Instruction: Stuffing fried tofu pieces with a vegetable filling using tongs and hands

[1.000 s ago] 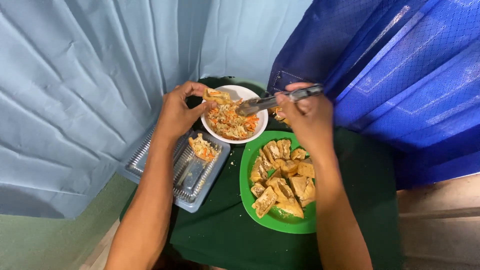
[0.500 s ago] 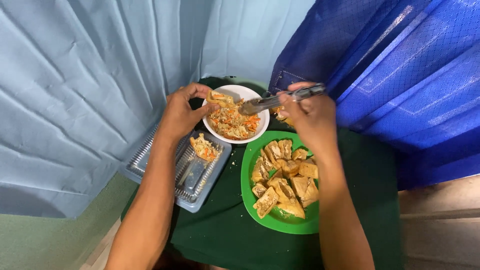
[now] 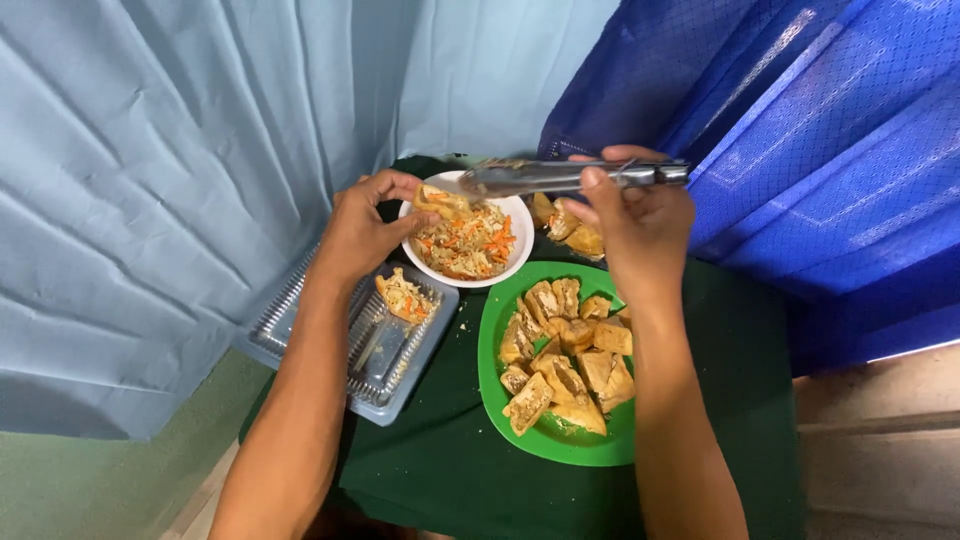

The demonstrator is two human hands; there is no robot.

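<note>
Tofu pocket (image 3: 440, 203), pinched in left hand (image 3: 362, 232) at the rim of the white bowl (image 3: 517, 262) of shredded filling. Right hand (image 3: 640, 215) closed around metal tongs (image 3: 560, 177), tips near the pocket. Risks: filling dropping onto the green cloth (image 3: 430, 470); pocket tearing under pressure; bowl tipping toward the green plate (image 3: 490, 345).

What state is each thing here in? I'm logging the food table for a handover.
left hand: holding a filled piece at the bowl's rim.
right hand: gripping tongs.
tongs: closed, tips over the bowl.
white bowl: full of shredded vegetable filling.
green plate: heaped with fried tofu pieces.
clear plastic tray: open, one stuffed piece inside.
</note>
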